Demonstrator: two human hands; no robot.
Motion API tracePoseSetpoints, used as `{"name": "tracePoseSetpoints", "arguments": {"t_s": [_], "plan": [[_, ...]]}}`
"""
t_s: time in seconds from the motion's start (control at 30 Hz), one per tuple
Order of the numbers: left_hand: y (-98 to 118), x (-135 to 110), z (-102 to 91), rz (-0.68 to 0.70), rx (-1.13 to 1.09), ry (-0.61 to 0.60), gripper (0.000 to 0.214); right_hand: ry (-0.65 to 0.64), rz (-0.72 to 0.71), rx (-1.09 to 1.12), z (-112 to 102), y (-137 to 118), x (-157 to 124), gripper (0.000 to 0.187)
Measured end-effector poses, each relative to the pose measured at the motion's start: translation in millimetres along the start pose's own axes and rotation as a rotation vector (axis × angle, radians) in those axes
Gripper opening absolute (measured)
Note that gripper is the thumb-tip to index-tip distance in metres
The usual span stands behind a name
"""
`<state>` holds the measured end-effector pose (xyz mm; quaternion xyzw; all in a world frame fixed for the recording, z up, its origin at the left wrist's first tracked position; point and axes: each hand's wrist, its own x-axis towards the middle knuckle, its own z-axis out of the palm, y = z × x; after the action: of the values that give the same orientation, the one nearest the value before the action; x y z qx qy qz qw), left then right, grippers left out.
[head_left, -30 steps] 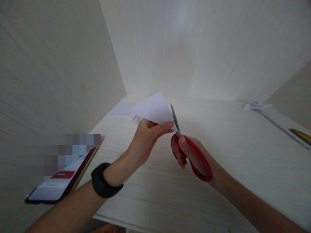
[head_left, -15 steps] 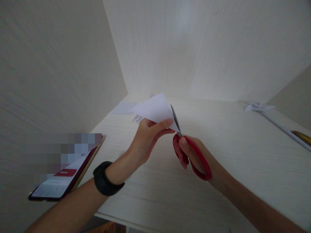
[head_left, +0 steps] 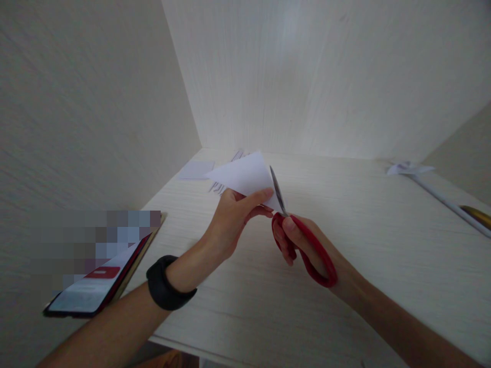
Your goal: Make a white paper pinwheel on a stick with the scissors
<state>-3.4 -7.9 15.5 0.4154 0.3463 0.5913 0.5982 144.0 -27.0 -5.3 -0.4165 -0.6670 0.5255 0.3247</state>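
A white sheet of paper (head_left: 243, 174) is pinched between the thumb and fingers of my left hand (head_left: 233, 220), held up above the table. My right hand (head_left: 303, 235) grips red-handled scissors (head_left: 322, 260), thumb and fingers through the loops. The upper blade lies along the paper's right edge, close to my left thumb; the lower blade is hidden behind the paper. Behind the sheet, dark-lined strips (head_left: 217, 187) lie partly covered on the table. A black band (head_left: 169, 282) is on my left wrist.
A flat pale paper piece (head_left: 197, 169) lies at the back left. A phone (head_left: 84, 294) leans at the left, partly blurred out. At the right, a white stick (head_left: 447, 199) with a crumpled paper end (head_left: 408, 168) lies near a golden object (head_left: 475, 217). Walls enclose the table (head_left: 245, 306).
The paper has dipped slightly, showing more of the lined strips behind it. The scissors have shifted very slightly, and both hands keep their grips.
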Motion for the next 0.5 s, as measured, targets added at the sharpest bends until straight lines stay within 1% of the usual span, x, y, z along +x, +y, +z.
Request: {"name": "tracePoseSetpoints", "arguments": {"t_s": [0.17,0.33,0.5], "plan": [[-0.7,-0.1,-0.1,0.004,0.009,0.003,0.013,0.011,-0.024,0.047,0.2,5.8,-0.7,0.059],[-0.7,-1.1,0.5,-0.033,-0.003,0.020,0.011,0.024,-0.029,0.043,1.1,5.0,-1.1,0.056],[-0.4,-1.6,0.7,-0.037,-0.018,0.024,0.010,0.041,-0.026,0.029,1.9,3.7,-0.6,0.057]]}}
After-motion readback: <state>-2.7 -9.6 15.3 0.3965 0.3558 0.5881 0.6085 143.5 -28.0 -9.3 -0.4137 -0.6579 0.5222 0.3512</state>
